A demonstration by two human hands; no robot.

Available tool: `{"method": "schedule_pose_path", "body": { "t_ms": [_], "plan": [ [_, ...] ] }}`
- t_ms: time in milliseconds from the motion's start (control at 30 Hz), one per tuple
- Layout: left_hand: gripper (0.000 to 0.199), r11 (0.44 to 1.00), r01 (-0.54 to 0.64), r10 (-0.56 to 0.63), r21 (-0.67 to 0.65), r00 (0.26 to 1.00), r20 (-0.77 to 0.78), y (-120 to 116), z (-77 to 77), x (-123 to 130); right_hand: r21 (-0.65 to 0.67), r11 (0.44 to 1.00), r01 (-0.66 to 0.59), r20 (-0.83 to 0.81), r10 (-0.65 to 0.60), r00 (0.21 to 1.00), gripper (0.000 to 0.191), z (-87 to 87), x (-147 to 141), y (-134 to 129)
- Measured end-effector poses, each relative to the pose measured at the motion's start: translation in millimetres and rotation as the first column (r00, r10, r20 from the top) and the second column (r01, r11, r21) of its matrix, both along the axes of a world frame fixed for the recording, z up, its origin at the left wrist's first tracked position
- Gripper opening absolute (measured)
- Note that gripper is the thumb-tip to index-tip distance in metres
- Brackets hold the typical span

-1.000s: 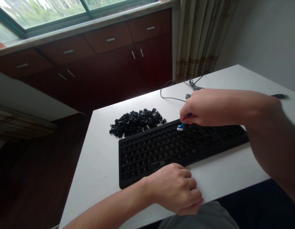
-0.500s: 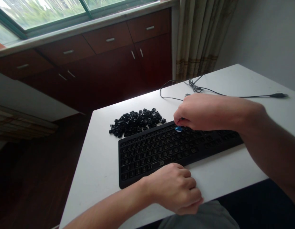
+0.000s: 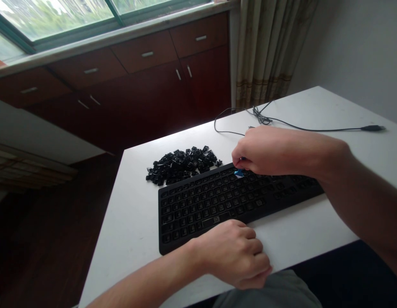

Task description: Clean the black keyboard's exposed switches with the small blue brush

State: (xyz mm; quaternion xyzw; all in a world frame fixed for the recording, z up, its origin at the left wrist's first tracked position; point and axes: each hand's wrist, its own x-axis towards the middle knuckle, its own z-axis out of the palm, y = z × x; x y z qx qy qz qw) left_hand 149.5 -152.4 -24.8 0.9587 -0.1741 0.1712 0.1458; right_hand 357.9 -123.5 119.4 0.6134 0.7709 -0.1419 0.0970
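Black plastic keycaps point(image 3: 182, 165) lie in a loose heap on the white table point(image 3: 128, 239), just beyond the back edge of the black computer keyboard point(image 3: 198, 209). My right hand point(image 3: 275, 149) hangs over the keyboard's back edge, its fingertips point(image 3: 236, 161) pinched together around a small blue-and-white plastic tool point(image 3: 238, 173). Only the tool's coloured tip shows below my fingers; the rest is hidden. That tip sits right down among the top row of keys, near the middle of the board and not far from the heap.

My left hand point(image 3: 232, 252) rests across the keyboard's front edge at its left half, fingers curled loosely together, with nothing showing in them. A thin black cable point(image 3: 301, 127) runs across the far side of the table, tangled in one spot, and ends in a black plug point(image 3: 373, 128) at the right. Behind the table stand dark reddish-brown wooden cabinets point(image 3: 143, 54) under a window point(image 3: 51, 17), with a beige patterned curtain point(image 3: 265, 51) beside them.
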Motion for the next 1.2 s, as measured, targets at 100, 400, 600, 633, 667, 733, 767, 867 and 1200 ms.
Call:
{"method": "schedule_pose_path", "body": {
  "t_ms": [100, 400, 600, 633, 667, 733, 767, 867, 1200],
  "plan": [
    [0.034, 1.0, -0.001, 0.001, -0.007, 1.0, 0.009, 0.0, 0.3, 0.3, -0.004, 1.0, 0.001, -0.004, -0.001, 1.0, 0.022, -0.6, 0.3, 0.1],
    [0.034, 1.0, -0.008, 0.008, -0.008, 1.0, 0.017, -0.3, 2.2, 0.8, 0.014, 1.0, -0.001, -0.001, 0.002, 1.0, 0.022, -1.3, 0.1, 0.1],
    [0.034, 1.0, -0.001, 0.001, -0.014, 1.0, 0.023, 0.3, 1.3, 1.4, 0.001, 1.0, 0.009, 0.017, -0.009, 1.0, 0.023, 0.6, -1.7, -0.4],
    [0.034, 1.0, -0.001, 0.001, -0.013, 1.0, 0.018, 0.2, 1.0, 1.4, -0.004, 1.0, 0.008, 0.02, -0.008, 1.0, 0.023, 1.0, -2.0, -0.4],
    [0.034, 1.0, -0.001, 0.002, -0.011, 1.0, 0.014, 0.1, 0.7, 1.3, -0.007, 1.0, 0.005, 0.023, -0.005, 1.0, 0.024, 1.3, -2.3, -0.3],
    [0.034, 1.0, -0.002, 0.002, -0.007, 1.0, 0.008, -0.1, 0.2, 1.1, -0.008, 1.0, 0.005, 0.025, -0.005, 1.0, 0.023, 1.6, -2.7, -0.3],
    [0.035, 1.0, -0.002, 0.002, -0.004, 1.0, 0.005, -0.2, 0.1, 1.0, -0.007, 1.0, 0.009, 0.025, -0.009, 1.0, 0.023, 1.6, -2.9, -0.4],
    [0.035, 1.0, 0.004, -0.004, 0.011, 1.0, -0.016, -0.1, 0.3, 0.7, -0.003, 1.0, 0.016, 0.025, -0.016, 1.0, 0.022, 1.6, -3.4, -0.4],
    [0.034, 1.0, 0.012, -0.012, 0.01, 1.0, -0.012, 0.6, 1.3, 0.1, 0.007, 1.0, 0.002, 0.019, -0.002, 1.0, 0.021, 2.5, -3.6, -0.5]
  ]
}}
